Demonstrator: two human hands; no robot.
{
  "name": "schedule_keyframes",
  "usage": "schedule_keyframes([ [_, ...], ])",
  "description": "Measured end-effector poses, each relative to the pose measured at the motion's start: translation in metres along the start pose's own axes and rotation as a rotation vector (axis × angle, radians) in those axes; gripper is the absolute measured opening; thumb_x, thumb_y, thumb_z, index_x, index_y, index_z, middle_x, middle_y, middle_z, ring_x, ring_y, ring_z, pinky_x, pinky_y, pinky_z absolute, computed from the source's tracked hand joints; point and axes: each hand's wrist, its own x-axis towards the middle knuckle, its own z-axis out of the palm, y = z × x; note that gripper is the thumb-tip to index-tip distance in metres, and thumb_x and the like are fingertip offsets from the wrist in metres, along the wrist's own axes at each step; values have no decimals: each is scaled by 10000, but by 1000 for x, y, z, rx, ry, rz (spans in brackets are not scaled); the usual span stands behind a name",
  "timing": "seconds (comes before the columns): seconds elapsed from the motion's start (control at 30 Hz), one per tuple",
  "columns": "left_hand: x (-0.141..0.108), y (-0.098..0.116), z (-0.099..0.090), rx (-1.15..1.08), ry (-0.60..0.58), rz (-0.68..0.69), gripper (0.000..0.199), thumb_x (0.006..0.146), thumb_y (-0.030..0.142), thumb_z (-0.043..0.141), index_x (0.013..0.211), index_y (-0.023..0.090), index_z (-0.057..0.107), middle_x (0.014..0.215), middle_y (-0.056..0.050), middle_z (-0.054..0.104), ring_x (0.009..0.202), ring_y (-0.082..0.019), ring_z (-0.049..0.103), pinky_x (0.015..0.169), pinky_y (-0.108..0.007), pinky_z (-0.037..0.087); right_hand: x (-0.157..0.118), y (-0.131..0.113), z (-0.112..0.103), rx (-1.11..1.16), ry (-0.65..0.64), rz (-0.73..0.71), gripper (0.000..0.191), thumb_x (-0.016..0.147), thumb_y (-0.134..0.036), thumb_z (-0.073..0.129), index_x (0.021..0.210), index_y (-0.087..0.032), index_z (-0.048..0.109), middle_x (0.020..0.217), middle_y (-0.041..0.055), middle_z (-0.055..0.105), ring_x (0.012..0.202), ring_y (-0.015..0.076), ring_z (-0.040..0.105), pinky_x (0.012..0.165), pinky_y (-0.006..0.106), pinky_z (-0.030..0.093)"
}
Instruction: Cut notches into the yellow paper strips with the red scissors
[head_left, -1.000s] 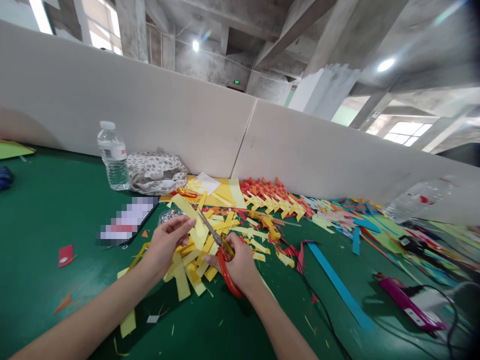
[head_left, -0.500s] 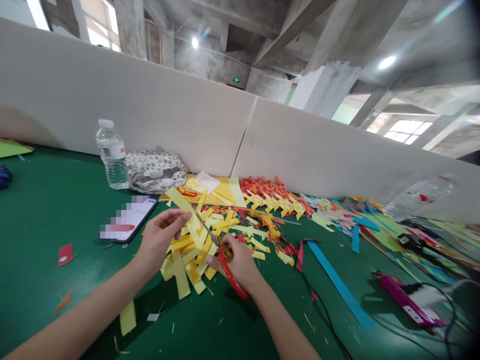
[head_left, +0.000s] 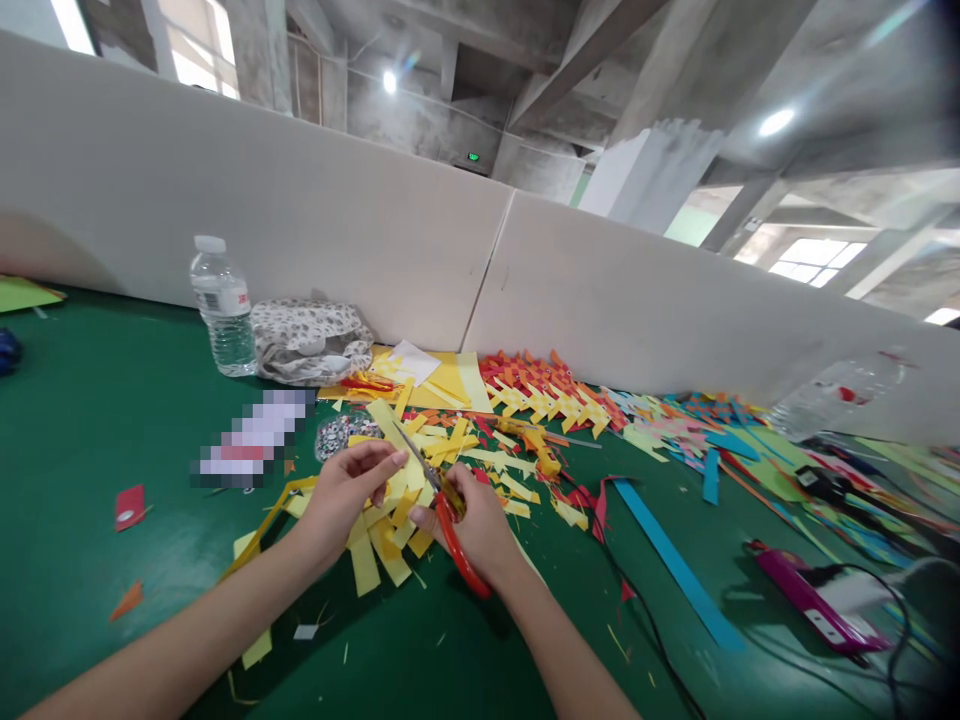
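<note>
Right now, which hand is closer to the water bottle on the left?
Left. The left hand, pinching a pale yellow strip, is right of the water bottle and nearer the person; the right hand, holding the red-handled scissors, is farther off to the right.

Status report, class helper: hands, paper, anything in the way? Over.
Left hand pinching pale yellow strip. Right hand holding red-handled scissors close by. Loose yellow strips heaped beneath.
</note>
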Motion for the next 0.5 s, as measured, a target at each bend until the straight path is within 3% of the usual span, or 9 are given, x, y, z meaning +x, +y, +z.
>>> schedule_keyframes([
  [0.5,0,2,2,42,-33,-57,186,569,290,706,674,160,624,571,37,526,374,-25,344,344,-162,279,0,-1,2,-22,29,21,234,640,-379,602,739,-214,468,583,-44,508,504,109,426,459,201,241],
])
